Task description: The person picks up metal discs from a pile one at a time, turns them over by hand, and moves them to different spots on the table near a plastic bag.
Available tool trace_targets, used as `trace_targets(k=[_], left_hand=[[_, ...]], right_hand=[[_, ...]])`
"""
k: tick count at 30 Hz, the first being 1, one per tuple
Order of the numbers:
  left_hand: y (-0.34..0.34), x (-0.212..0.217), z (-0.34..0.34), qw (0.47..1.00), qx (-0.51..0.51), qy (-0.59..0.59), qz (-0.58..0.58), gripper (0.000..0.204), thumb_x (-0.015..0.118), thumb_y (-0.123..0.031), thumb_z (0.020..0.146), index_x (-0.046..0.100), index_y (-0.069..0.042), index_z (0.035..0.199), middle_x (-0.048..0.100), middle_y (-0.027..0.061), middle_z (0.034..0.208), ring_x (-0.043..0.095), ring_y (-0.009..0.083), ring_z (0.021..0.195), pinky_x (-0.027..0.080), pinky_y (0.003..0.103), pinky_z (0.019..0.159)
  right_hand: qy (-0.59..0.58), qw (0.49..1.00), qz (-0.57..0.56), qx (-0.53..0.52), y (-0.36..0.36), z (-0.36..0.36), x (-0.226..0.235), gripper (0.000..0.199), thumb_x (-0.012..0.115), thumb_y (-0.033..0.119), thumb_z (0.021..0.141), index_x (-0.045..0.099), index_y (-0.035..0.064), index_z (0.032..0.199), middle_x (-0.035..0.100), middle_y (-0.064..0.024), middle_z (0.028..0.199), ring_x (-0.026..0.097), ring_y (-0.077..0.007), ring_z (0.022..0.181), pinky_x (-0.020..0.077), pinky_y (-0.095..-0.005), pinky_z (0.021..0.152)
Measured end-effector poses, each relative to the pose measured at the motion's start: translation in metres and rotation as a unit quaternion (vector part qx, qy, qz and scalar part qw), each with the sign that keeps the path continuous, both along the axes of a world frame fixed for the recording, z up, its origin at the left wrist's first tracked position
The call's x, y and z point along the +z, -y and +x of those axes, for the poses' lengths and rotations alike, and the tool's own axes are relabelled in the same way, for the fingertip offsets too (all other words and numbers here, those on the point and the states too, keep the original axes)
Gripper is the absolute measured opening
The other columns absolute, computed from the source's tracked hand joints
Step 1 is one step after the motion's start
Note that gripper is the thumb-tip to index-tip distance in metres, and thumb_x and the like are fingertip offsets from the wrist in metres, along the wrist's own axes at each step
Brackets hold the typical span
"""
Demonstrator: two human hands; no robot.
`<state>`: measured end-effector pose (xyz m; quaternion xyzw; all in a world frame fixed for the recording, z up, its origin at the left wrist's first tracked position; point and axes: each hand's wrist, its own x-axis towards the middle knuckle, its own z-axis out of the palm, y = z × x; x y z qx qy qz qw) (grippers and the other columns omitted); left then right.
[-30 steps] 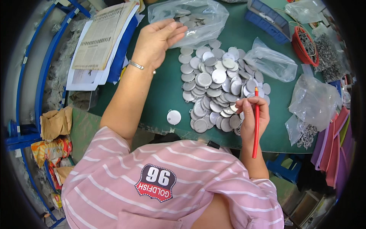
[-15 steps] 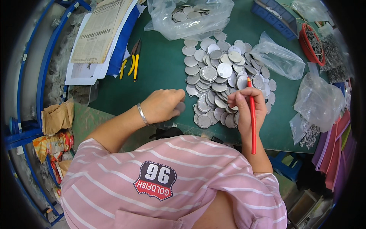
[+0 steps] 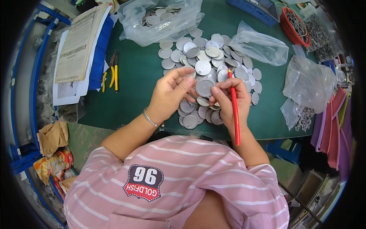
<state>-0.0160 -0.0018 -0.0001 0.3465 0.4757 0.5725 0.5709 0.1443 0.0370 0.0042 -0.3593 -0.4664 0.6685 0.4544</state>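
A round grey metal disc (image 3: 205,87) with small tabs at its rim is pinched between the thumb and fingers of my right hand (image 3: 237,100). The same hand keeps a red pencil (image 3: 235,114) tucked between its fingers, tip pointing away from me. To the left of the disc is my left hand (image 3: 167,93), wearing a bracelet, its thumb and fingers apart with nothing visibly held. Beneath and beyond both hands spreads a loose pile of similar metal discs (image 3: 213,51), partly covered by the hands.
Clear plastic bags (image 3: 263,45) lie around the pile, one at the back containing more discs (image 3: 153,20). Yellow-handled pliers (image 3: 112,76) and newspaper (image 3: 78,45) are at left. A blue bin (image 3: 257,12), a red basket (image 3: 292,28) and metal rings (image 3: 305,119) are at right.
My left hand has moved from the table's near edge, where a disc was at its fingers, up to the pile. A disc is now in my right hand. The view has shifted.
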Motion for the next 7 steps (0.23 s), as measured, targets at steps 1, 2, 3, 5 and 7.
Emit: trace_targets(k=[1,2,3,5,7], left_hand=[[0.000,-0.002,0.000,1.000,-0.029,-0.003,-0.012,0.027,0.055,-0.004,0.083,0.049,0.005,0.108,0.059,0.0116,0.093,0.060,0.0129,0.075,0.051,0.022,0.060],[-0.001,-0.003,0.000,0.998,-0.058,-0.006,-0.023,0.027,0.057,-0.005,0.083,0.050,0.005,0.107,0.060,0.0117,0.090,0.061,0.0134,0.072,0.051,0.022,0.058],[0.000,-0.006,0.003,0.997,-0.047,-0.009,-0.053,0.028,0.060,-0.007,0.081,0.051,0.006,0.105,0.061,0.0100,0.081,0.061,0.0135,0.061,0.051,0.022,0.055],[-0.002,-0.012,0.002,0.996,-0.028,0.008,-0.085,0.028,0.060,-0.007,0.081,0.051,0.007,0.104,0.061,0.0101,0.079,0.061,0.0142,0.059,0.051,0.022,0.053],[-0.007,-0.016,-0.003,0.992,-0.026,0.016,-0.125,0.028,0.060,-0.007,0.081,0.051,0.006,0.104,0.061,0.0105,0.079,0.063,0.0168,0.063,0.052,0.022,0.054]], right_hand=[[-0.003,1.000,0.003,-0.002,0.001,0.000,-0.003,0.015,0.060,-0.002,0.079,0.048,0.0017,0.087,0.057,-0.0044,0.076,0.056,-0.0084,0.060,0.0481,-0.0192,0.053],[-0.006,1.000,0.007,-0.003,0.001,0.000,-0.006,0.015,0.060,-0.003,0.079,0.048,0.0017,0.087,0.057,-0.0046,0.076,0.056,-0.0084,0.060,0.0483,-0.0194,0.053],[0.026,0.999,0.013,0.033,0.001,0.002,-0.011,0.013,0.056,-0.001,0.082,0.048,0.0012,0.091,0.057,-0.0060,0.079,0.057,-0.0089,0.063,0.0489,-0.0202,0.056],[0.056,0.998,0.037,0.008,0.003,0.001,-0.014,0.012,0.052,0.002,0.085,0.047,0.0007,0.096,0.057,-0.0070,0.082,0.057,-0.0093,0.066,0.0491,-0.0209,0.059],[0.070,0.996,0.048,-0.004,0.004,-0.003,-0.015,0.012,0.050,0.004,0.087,0.047,0.0005,0.099,0.057,-0.0075,0.084,0.058,-0.0096,0.067,0.0493,-0.0213,0.061]])
